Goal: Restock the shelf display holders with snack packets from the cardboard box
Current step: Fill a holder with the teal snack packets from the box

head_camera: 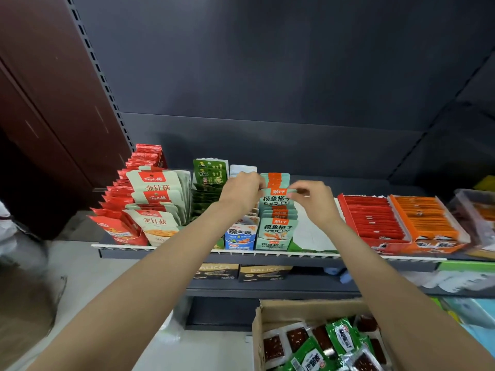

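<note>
Reaching forward from the bottom of the view, two bare forearms meet at a mint-green snack packet [276,197] with an orange top band, standing upright in its row on the shelf [187,250]. The left hand [239,192] pinches the packet's upper left corner, and the right hand [314,198] pinches its upper right corner, so each grip is narrow and holding that one packet. The packet faces the viewer, its long axis vertical, printed side toward the shelf's front edge. It sits in a mint-green display holder [273,243], with one more packet face clearly readable in front of it and several edges stacked behind. Left of this row stand a blue-and-white holder [239,238], a dark green row [210,183], a pale row with red labels [158,199] and a red row [126,210]. To the right lie two flat trays, one red [373,219] and one orange [428,220], their sticks running crosswise. Below, at the lower right, one open cardboard box [310,310] holds loose green packets [341,337] and clear packets of dark brown pieces [297,338], too jumbled to count.
</note>
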